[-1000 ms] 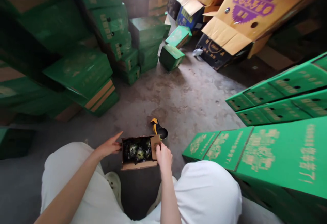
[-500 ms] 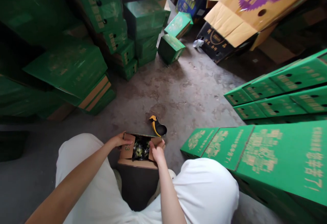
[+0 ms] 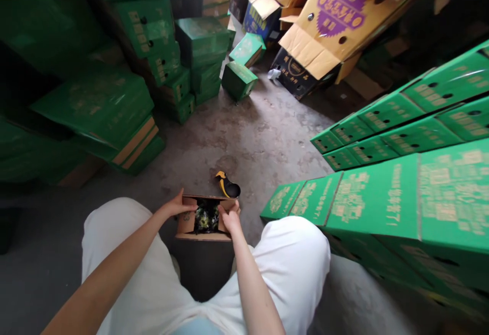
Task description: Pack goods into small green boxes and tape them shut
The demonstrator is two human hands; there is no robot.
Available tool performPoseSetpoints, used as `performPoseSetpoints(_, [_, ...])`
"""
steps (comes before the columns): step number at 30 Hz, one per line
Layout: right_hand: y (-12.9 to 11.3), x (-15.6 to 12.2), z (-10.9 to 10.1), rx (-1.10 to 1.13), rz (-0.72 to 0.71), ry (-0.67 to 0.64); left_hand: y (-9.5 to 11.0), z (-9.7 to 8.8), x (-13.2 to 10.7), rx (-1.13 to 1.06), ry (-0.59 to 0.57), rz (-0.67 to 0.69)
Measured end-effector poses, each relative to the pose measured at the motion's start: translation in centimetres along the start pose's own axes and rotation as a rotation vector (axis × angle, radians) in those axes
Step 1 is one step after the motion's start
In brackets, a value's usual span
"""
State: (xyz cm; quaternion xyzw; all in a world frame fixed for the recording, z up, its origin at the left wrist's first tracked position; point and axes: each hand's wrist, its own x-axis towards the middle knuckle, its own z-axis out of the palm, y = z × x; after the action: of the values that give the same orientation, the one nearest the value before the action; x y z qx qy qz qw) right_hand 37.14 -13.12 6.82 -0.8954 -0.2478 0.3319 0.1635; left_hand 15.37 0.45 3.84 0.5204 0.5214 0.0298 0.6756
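A small cardboard box point(image 3: 206, 236) stands upright between my knees, its top open. Its two short end flaps are folded inward. My left hand point(image 3: 175, 205) grips the left end, with the thumb lying over the flap there. At the other end, my right hand point(image 3: 231, 218) is closed on the right flap and wall. Dark, shiny wrapping with yellow-green pieces point(image 3: 206, 219) shows inside; I cannot make out what they are. Just beyond the box, a yellow and black tape dispenser point(image 3: 228, 186) lies on the floor.
A row of green cartons point(image 3: 376, 197) runs close along my right knee, with more stacked cartons point(image 3: 401, 116) behind. Stacked green boxes point(image 3: 95, 101) line the left. Two small green boxes point(image 3: 239, 79) and an open tan carton point(image 3: 336, 9) stand further back on the concrete floor point(image 3: 263, 131).
My view has turned somewhat to the right, so the surroundings sit further left in the picture. Both hands keep their hold on the box ends.
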Motion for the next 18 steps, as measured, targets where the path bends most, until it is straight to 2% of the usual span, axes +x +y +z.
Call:
performPoseSetpoints(2, [0.1, -1.1, -0.2, -0.064, -0.076, 0.149, 0.2, 0.3, -0.4, -0.030, 0.082, 0.028])
performPoseSetpoints(4, [0.2, -2.1, -0.8, -0.110, -0.200, 0.292, 0.4, 0.4, -0.8, -0.043, 0.108, 0.070])
performPoseSetpoints(5, [0.2, -2.4, -1.3, -0.117, -0.250, 0.318, 0.7, 0.2, -1.1, -0.018, 0.110, 0.077])
performPoseSetpoints(7, [-0.1, -2.8, -2.3, -0.128, -0.274, 0.255, 1.4, -0.4, -1.9, 0.081, 0.145, 0.051])
performPoseSetpoints(10, [-1.2, -3.2, -3.2, -0.220, -0.220, 0.076, 3.7, -1.8, -3.9, 0.309, 0.315, 0.028])
performPoseSetpoints(13, [-2.7, -4.1, -2.0, -0.293, -0.372, -0.105, 6.3, -2.1, -6.2, 0.544, 0.476, 0.136])
performPoseSetpoints(14, [-3.2, -4.5, -1.3, -0.319, -0.448, -0.171, 7.0, -1.7, -6.8, 0.594, 0.467, 0.193])
performPoseSetpoints(15, [-3.6, -4.9, -0.5, -0.360, -0.507, -0.234, 7.5, -1.0, -7.2, 0.626, 0.410, 0.251])
performPoseSetpoints(18, [-4.4, -5.6, 1.4, -0.520, -0.530, -0.339, 7.4, 2.3, -7.5, 0.772, 0.129, 0.312])
